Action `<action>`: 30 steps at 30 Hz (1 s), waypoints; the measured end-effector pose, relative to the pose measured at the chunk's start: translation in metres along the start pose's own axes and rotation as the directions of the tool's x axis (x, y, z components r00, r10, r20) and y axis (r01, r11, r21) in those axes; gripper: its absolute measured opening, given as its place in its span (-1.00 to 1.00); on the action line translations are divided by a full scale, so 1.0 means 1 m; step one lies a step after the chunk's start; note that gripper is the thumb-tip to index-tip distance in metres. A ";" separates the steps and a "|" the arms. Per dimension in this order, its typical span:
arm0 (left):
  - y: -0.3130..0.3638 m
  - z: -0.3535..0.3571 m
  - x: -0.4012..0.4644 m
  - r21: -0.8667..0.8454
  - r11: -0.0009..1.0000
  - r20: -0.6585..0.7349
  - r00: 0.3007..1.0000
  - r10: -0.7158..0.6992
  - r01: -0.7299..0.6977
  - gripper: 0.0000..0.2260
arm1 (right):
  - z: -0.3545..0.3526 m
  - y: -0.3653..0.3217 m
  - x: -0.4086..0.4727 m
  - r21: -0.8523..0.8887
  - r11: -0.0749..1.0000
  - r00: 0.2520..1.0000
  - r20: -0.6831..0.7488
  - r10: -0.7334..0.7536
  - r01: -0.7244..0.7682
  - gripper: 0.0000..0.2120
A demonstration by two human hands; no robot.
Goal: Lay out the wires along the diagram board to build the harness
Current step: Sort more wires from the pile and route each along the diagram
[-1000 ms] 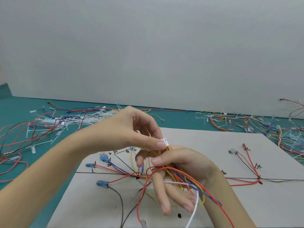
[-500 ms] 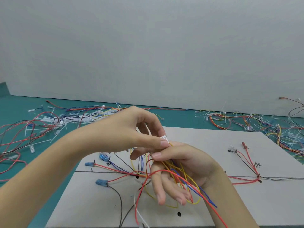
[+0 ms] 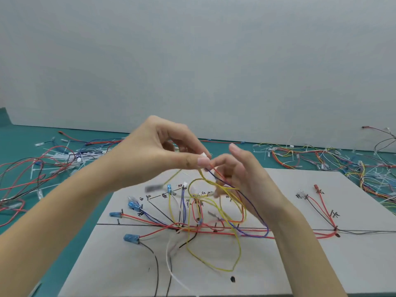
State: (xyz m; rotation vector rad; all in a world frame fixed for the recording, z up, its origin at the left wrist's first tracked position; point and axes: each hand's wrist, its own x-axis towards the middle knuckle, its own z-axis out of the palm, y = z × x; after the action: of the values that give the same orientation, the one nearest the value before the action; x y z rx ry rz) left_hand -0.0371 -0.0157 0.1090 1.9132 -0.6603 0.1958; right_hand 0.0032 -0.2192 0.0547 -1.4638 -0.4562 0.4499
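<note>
The grey diagram board (image 3: 300,264) lies on the teal table with drawn lines and handwritten labels. Red, blue, yellow, black and white wires with blue terminals (image 3: 131,237) are laid across it. My left hand (image 3: 162,159) is raised above the board and pinches a small white connector (image 3: 203,155) between thumb and fingers. Yellow, red and blue wires (image 3: 222,189) hang from that connector in loops down to the board. My right hand (image 3: 242,174) is beside it, fingers spread and lifted, with the hanging wires running past its palm.
Loose wire heaps lie on the table at the left (image 3: 32,172) and at the back right (image 3: 353,168). A short harness branch with a red terminal (image 3: 316,186) lies on the board's right side. A pale wall stands behind.
My right hand has lifted and spread its fingers, letting the wire bundle drop in loops toward the board. My left hand has kept its pinch on the white connector and risen slightly.
</note>
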 end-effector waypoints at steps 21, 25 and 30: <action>-0.026 -0.016 0.014 -0.661 0.736 -0.232 0.893 -0.386 0.146 -0.85 | 0.003 0.001 -0.010 0.086 0.996 0.842 0.538 -0.034 -0.015 -0.72; -0.031 -0.025 0.014 -0.681 0.710 -0.289 0.826 -0.484 0.178 -0.77 | -0.001 0.000 -0.014 -0.050 0.994 0.765 0.635 0.110 -0.101 -0.75; -0.041 -0.024 0.013 -0.675 0.673 -0.164 0.828 -0.535 0.301 -0.79 | -0.004 0.002 -0.013 -0.137 0.987 0.852 0.505 0.138 -0.079 -0.64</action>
State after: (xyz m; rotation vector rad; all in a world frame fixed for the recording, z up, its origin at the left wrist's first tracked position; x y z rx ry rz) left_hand -0.0009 0.0128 0.0921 1.2723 0.0108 0.0035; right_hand -0.0057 -0.2300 0.0522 -1.4741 -0.8376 0.9319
